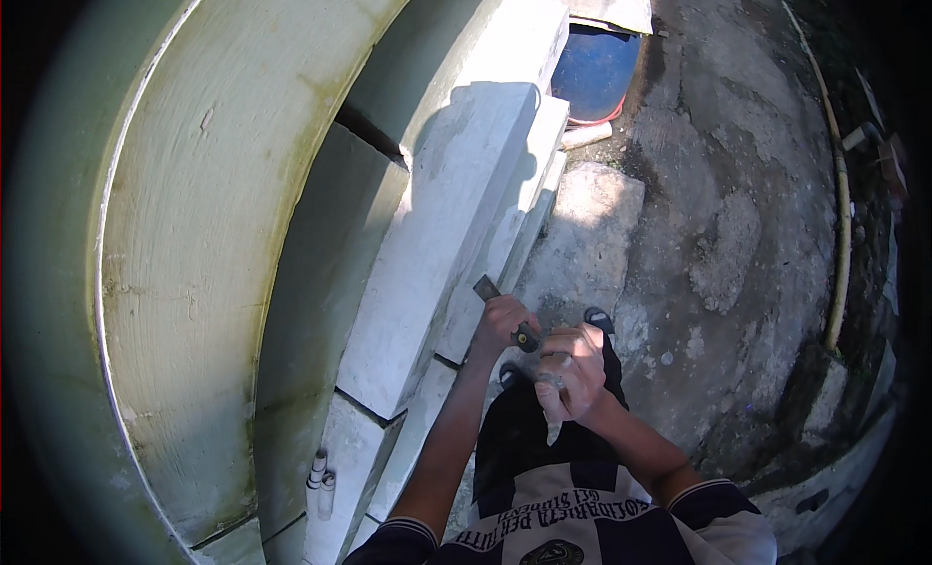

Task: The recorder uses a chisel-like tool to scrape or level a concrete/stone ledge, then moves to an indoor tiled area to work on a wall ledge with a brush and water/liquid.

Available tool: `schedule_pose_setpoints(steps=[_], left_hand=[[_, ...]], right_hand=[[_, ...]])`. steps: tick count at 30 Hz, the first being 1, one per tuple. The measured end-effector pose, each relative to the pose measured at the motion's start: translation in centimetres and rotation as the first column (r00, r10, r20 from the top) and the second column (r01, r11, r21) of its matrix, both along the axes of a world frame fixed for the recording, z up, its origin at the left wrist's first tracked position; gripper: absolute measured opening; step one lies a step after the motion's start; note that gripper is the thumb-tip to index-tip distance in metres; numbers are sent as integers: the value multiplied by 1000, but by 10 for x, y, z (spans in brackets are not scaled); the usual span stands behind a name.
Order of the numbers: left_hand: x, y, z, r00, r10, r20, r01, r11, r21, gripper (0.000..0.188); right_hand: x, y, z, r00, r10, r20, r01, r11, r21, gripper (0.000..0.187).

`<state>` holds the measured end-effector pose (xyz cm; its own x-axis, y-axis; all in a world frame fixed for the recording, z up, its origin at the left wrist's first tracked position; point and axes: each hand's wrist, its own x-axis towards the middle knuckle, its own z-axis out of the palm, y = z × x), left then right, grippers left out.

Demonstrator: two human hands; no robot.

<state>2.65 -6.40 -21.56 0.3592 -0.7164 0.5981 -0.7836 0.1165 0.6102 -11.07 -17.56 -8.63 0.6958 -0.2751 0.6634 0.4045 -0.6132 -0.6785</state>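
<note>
My left hand [503, 322] is closed round a flat-bladed scraper [485, 288]. Its dark, square-ended blade sticks out on the far side of the fist, and a dark handle end with a brass-coloured spot shows on the near side. Close beside it on the right is my right hand [573, 366], fingers curled in and thumb pointing back toward me. Whitish dust or paste coats the thumb and fingers; anything inside them is hidden. Both hands are in front of my body, just right of a stack of long white blocks [427, 264].
On the left a pale green wall [204, 254] curves past. Small white cylinders [320, 487] stand on the near blocks. Farther off is a blue barrel [594, 75] beside a short white pipe [586, 135]. Stained concrete ground [738, 216] runs along the right, edged by a long pole [841, 225].
</note>
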Motion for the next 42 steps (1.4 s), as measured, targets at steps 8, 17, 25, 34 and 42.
schedule_pose_setpoints(steps=[8, 17, 25, 34, 42], left_hand=[[-3, 10, -23, 997, 78, 20, -80, 989, 128, 18], [21, 32, -37, 978, 211, 6, -211, 975, 76, 20], [-7, 10, -4, 998, 66, -6, -66, 995, -75, 30], [-2, 16, -31, 998, 64, -27, -64, 998, -18, 16], [-6, 17, -42, 992, 71, -107, -74, 997, -25, 14]], right_hand=[[-2, 6, 0, 992, -42, 121, 46, 999, -24, 19], [42, 41, -94, 926, -217, -310, 145, 960, -241, 66], [-11, 34, -90, 966, -235, -105, 216, 961, -172, 70], [16, 20, -74, 980, -120, -161, 83, 971, -224, 71], [39, 38, -78, 976, -119, -184, 79, 974, -215, 67]])
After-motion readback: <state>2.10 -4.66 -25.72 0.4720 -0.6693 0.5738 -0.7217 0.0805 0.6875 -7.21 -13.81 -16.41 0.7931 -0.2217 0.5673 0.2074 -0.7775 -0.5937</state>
